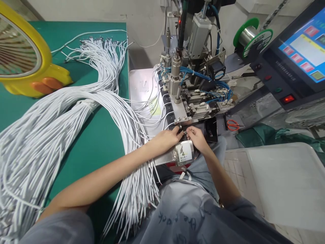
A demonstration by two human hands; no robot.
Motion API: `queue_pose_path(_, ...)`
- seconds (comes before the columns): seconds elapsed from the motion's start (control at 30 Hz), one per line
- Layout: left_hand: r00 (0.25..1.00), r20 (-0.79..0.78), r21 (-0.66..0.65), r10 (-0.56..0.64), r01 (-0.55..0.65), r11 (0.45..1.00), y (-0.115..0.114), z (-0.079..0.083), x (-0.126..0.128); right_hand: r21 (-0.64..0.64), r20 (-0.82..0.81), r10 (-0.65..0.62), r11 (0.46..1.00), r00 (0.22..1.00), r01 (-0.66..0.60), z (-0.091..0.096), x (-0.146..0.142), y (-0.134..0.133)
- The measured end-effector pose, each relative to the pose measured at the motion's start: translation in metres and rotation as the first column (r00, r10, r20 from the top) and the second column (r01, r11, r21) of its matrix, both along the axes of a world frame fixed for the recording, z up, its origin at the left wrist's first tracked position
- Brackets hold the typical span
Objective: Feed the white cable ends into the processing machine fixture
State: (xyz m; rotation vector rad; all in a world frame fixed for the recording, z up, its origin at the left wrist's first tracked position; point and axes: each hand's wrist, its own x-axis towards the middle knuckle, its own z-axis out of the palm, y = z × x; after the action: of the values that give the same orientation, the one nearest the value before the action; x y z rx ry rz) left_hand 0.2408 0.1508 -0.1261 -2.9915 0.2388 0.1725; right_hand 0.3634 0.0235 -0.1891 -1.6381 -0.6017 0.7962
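Observation:
At the front end of the machine (183, 117), my two hands meet with fingertips close together. The fingers of my left hand (170, 138) are pinched, and what they hold is too small to make out. My right hand (198, 137) pinches a small silvery part (185, 132) between thumb and forefinger, close to the left fingertips. Just below the hands sits a metal cylinder with a white label (185, 151). White cables (156, 117) run from the left into a row of dark holders (168, 108) along the machine's side.
A large bundle of white cables (83, 91) lies across the green table (109, 135), beside a yellow fan (48, 67). To the right are a solder wire spool (247, 35), a control screen (304, 47), red-handled scissors (233, 125) and a pale bin (286, 179).

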Motion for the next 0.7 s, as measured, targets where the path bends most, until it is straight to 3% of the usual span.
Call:
queue_pose_path(0.13,0.999,0.042,-0.038,0.026,-0.025,0.999,0.0,0.007,-0.001,0.034,0.058,0.063,0.997,0.996,-0.065,-0.009,-0.003,-0.002)
queue_pose_path(0.3,0.992,0.043,-0.053,0.121,-0.119,0.991,0.0,0.016,-0.006,0.026,0.208,0.055,0.998,0.977,-0.062,-0.015,-0.001,0.0)
queue_pose_path(0.4,0.986,0.016,-0.068,0.168,-0.167,0.984,-0.002,0.018,-0.008,-0.001,0.354,-0.088,0.996,0.931,0.095,-0.006,-0.004,-0.006)
queue_pose_path(0.47,0.98,-0.003,-0.078,0.197,-0.197,0.977,-0.003,0.018,-0.008,0.049,0.456,-0.249,0.966,0.855,0.255,0.007,-0.016,-0.015)
queue_pose_path(0.53,0.97,-0.014,-0.07,0.243,-0.244,0.967,-0.003,0.015,-0.008,0.106,0.518,-0.335,0.938,0.787,0.329,0.023,-0.037,-0.028)
queue_pose_path(0.6,0.953,-0.004,-0.047,0.303,-0.303,0.952,-0.001,0.01,-0.007,0.063,0.553,-0.252,0.963,0.794,0.262,0.035,-0.064,-0.039)
queue_pose_path(0.67,0.937,0.016,-0.026,0.349,-0.348,0.937,0.002,0.005,-0.006,-0.092,0.552,0.026,0.995,0.833,0.03,0.041,-0.092,-0.045)
queue_pose_path(0.7,0.932,0.026,-0.019,0.361,-0.361,0.932,0.003,0.003,-0.005,-0.184,0.529,0.169,0.98,0.832,-0.082,0.041,-0.104,-0.046)
